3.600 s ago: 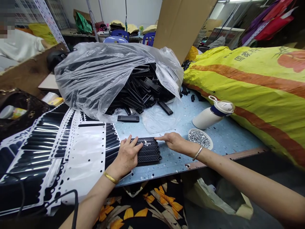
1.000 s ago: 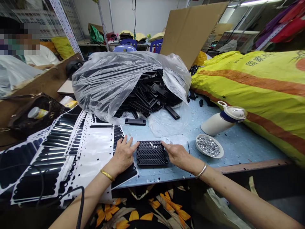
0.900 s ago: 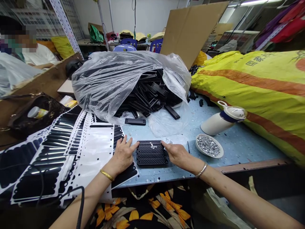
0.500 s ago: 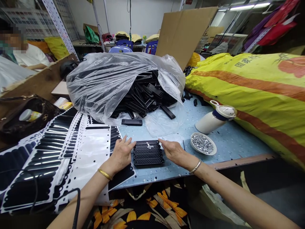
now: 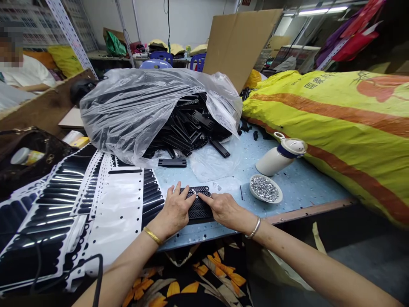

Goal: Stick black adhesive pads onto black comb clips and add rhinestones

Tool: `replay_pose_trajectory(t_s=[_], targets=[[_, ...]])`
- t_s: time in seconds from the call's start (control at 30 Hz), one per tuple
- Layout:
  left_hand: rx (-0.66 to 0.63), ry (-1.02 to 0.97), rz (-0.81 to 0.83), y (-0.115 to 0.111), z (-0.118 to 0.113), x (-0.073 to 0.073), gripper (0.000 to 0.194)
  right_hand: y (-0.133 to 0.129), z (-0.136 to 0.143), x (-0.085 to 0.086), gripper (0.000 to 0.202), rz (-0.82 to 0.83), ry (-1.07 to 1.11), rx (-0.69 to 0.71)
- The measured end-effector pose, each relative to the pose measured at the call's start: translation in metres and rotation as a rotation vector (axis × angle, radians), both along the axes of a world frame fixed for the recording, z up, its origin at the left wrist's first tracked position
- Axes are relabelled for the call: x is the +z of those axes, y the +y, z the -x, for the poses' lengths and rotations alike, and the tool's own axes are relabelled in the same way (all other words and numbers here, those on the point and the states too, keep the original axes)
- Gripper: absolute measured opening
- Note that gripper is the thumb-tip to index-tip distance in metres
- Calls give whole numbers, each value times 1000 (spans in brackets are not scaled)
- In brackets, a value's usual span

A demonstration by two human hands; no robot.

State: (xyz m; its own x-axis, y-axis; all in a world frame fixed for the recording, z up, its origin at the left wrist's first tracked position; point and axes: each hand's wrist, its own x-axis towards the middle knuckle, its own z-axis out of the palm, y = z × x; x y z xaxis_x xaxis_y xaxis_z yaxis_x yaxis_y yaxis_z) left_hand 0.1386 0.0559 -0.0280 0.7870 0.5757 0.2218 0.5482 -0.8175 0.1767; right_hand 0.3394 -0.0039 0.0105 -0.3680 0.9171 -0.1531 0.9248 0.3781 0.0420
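A row of black perforated plastic strips (image 5: 200, 212) lies side by side near the table's front edge. Small silver rings (image 5: 194, 192) rest on top of them, partly hidden by fingers. My left hand (image 5: 174, 209) lies over the left end of the strips, fingers spread and fingertips beside the rings. From the right, my right hand (image 5: 226, 212) stretches its index finger to the rings, its other fingers curled. Nothing shows in its grasp. Right of it stand a white bowl (image 5: 278, 198) of small silver pieces and a thin black stick (image 5: 241, 192).
A clear plastic bag (image 5: 128, 106) spills black strips at the back. Sheets of black adhesive strips (image 5: 118, 204) cover the left side. A white bottle (image 5: 271, 161) stands behind the bowl, and a yellow sack (image 5: 338, 128) fills the right. A person (image 5: 27, 74) sits far left.
Both hands have moved inward from the sides of the strips onto their top. My fingertips now meet at the silver rings. The view has shifted slightly to the right.
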Motion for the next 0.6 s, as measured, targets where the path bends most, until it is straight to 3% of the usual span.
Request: replay_pose_trajectory(t_s=[0.33,0.6], targets=[[-11,4,7,1,1,-10,54,-14,-22,-4,69,4,-100,-62],[1,-16,38,2,1,-12,55,-12,-37,-32,55,96,473,-221]])
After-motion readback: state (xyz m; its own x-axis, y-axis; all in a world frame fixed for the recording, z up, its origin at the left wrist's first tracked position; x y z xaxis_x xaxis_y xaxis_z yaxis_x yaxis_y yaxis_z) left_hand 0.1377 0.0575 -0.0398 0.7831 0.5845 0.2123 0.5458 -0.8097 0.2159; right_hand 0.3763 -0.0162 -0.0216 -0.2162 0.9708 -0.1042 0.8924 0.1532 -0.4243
